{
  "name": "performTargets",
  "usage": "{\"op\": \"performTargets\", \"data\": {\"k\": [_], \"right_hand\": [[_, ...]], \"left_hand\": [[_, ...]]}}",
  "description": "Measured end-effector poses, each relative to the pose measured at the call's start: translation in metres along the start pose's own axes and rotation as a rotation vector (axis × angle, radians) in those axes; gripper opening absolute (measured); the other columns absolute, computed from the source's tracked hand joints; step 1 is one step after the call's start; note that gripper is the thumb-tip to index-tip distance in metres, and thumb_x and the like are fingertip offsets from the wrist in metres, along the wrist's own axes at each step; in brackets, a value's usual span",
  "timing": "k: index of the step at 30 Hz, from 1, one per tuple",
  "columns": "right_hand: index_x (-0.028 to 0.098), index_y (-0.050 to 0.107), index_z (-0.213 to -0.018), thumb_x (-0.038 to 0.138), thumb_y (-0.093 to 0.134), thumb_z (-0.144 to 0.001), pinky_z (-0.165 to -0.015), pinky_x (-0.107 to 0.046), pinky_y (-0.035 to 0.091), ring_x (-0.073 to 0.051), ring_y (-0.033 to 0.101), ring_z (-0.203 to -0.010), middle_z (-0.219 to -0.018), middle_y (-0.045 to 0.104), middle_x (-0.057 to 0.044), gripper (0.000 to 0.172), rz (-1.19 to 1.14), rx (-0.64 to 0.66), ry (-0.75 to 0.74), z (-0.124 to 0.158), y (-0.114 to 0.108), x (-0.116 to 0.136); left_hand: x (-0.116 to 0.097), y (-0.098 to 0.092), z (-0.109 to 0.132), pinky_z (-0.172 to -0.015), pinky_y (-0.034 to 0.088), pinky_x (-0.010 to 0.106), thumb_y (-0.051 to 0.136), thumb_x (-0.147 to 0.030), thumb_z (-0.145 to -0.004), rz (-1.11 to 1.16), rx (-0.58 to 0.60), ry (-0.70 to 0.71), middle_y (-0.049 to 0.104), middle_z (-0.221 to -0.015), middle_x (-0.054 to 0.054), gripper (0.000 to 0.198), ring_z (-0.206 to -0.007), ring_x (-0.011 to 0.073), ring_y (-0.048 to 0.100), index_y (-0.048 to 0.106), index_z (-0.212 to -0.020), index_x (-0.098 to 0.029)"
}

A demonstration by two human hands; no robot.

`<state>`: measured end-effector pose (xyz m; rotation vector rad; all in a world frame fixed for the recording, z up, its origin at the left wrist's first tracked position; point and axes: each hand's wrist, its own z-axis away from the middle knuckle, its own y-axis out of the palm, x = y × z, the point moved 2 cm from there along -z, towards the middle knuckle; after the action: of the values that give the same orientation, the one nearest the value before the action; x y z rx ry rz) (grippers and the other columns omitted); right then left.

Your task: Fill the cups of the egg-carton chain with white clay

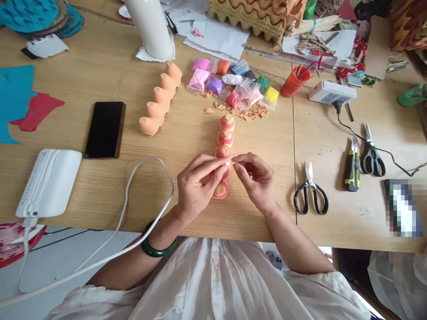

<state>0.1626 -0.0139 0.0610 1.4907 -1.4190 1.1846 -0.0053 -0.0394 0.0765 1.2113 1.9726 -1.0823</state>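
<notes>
A row of small orange cups wrapped in pink clay (226,137) lies on the wooden table (100,75) in front of me. My left hand (196,186) and my right hand (255,178) meet over the near end of that row, fingertips pinched together on a tiny whitish bit of clay (228,163). One pink-rimmed cup (220,190) shows just under my left fingers. Several plain orange cups (162,98) lie in a line further left. Small bags of coloured clay (233,82) are heaped behind the row.
Black scissors (311,192), a utility knife (352,165) and a second pair of scissors (372,153) lie right. A phone (105,129), white power bank (50,182) with cable, power strip (332,92), orange cup of sticks (293,82), white cylinder (150,26) and egg cartons (256,15) stand around.
</notes>
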Motion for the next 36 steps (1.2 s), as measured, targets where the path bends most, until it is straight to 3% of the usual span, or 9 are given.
{"op": "performTargets", "data": {"k": [1,6,9,12,15,25,27,32,36], "right_hand": [[0.022,0.076,-0.103,0.024,0.072,-0.103,-0.052,-0.024,0.038,-0.009,0.046,-0.060,-0.077,0.057,0.003,0.004,0.034,-0.012,-0.069,0.0004,-0.0006,0.0004],[0.025,0.077,-0.118,0.010,0.072,-0.100,-0.050,-0.024,0.042,-0.010,0.050,-0.061,-0.082,0.059,0.002,0.024,0.226,0.052,-0.405,0.0000,-0.0017,0.0072],[0.025,0.077,-0.116,0.009,0.072,-0.100,-0.050,-0.023,0.042,-0.010,0.051,-0.060,-0.082,0.060,0.002,0.023,0.245,0.035,-0.425,-0.0008,-0.0030,0.0085],[0.025,0.077,-0.111,0.013,0.074,-0.101,-0.051,-0.024,0.043,-0.011,0.051,-0.061,-0.078,0.058,0.003,0.015,0.244,-0.020,-0.386,-0.0006,-0.0042,0.0080],[0.024,0.078,-0.110,0.016,0.073,-0.102,-0.050,-0.025,0.043,-0.011,0.052,-0.061,-0.079,0.060,0.002,0.012,0.262,-0.010,-0.375,0.0003,-0.0035,0.0071],[0.025,0.074,-0.121,0.009,0.075,-0.099,-0.049,-0.023,0.041,-0.009,0.049,-0.059,-0.079,0.056,0.004,0.027,0.231,0.043,-0.378,0.0013,-0.0006,0.0060],[0.024,0.075,-0.117,0.011,0.075,-0.100,-0.049,-0.023,0.041,-0.009,0.049,-0.058,-0.081,0.059,0.003,0.022,0.268,0.035,-0.402,0.0018,-0.0003,0.0057],[0.023,0.076,-0.115,0.014,0.073,-0.102,-0.049,-0.024,0.042,-0.009,0.052,-0.058,-0.084,0.067,0.000,0.017,0.315,0.035,-0.451,0.0023,0.0009,0.0043],[0.023,0.080,-0.110,0.017,0.074,-0.102,-0.053,-0.025,0.046,-0.011,0.058,-0.063,-0.080,0.067,0.000,0.012,0.235,0.000,-0.377,0.0011,-0.0008,0.0030]], "left_hand": [[0.0003,0.0005,0.0006,-0.083,0.061,0.020,0.075,-0.016,-0.100,0.063,0.006,-0.058,0.082,-0.101,0.003,0.020,-0.088,0.0106,0.075,0.086,-0.116,-0.022],[0.0022,0.0042,0.0034,-0.061,0.053,0.019,0.077,-0.034,-0.100,0.483,0.133,-0.472,0.074,-0.088,0.001,0.019,-0.067,0.0074,0.063,0.088,-0.112,-0.024],[0.0012,0.0048,0.0036,-0.058,0.050,0.021,0.080,-0.042,-0.096,0.678,0.192,-0.670,0.067,-0.081,0.000,0.025,-0.064,0.0079,0.056,0.089,-0.111,-0.024],[0.0005,0.0038,0.0033,-0.057,0.050,0.023,0.083,-0.047,-0.093,0.765,0.157,-0.793,0.067,-0.081,0.001,0.029,-0.062,0.0081,0.053,0.089,-0.108,-0.023],[0.0011,0.0031,0.0033,-0.057,0.049,0.022,0.085,-0.049,-0.091,0.716,0.157,-0.831,0.063,-0.071,0.000,0.030,-0.062,0.0085,0.053,0.087,-0.088,-0.019],[0.0005,0.0074,-0.0010,-0.050,0.041,0.020,0.101,-0.053,-0.068,0.858,0.110,-0.975,0.058,-0.063,-0.002,0.041,-0.054,0.0056,0.045,0.080,-0.070,-0.017],[0.0014,0.0075,0.0006,-0.051,0.042,0.022,0.099,-0.054,-0.070,0.819,0.109,-0.951,0.059,-0.064,-0.001,0.042,-0.055,0.0068,0.046,0.079,-0.069,-0.017],[0.0035,0.0064,0.0063,-0.058,0.043,0.025,0.081,-0.056,-0.093,0.605,0.175,-0.783,0.056,-0.061,-0.001,0.050,-0.058,0.0093,0.050,0.069,-0.064,-0.016],[0.0035,0.0050,0.0067,-0.057,0.044,0.027,0.079,-0.058,-0.095,0.633,0.190,-0.830,0.056,-0.063,0.000,0.051,-0.059,0.0108,0.050,0.068,-0.066,-0.017]]}}
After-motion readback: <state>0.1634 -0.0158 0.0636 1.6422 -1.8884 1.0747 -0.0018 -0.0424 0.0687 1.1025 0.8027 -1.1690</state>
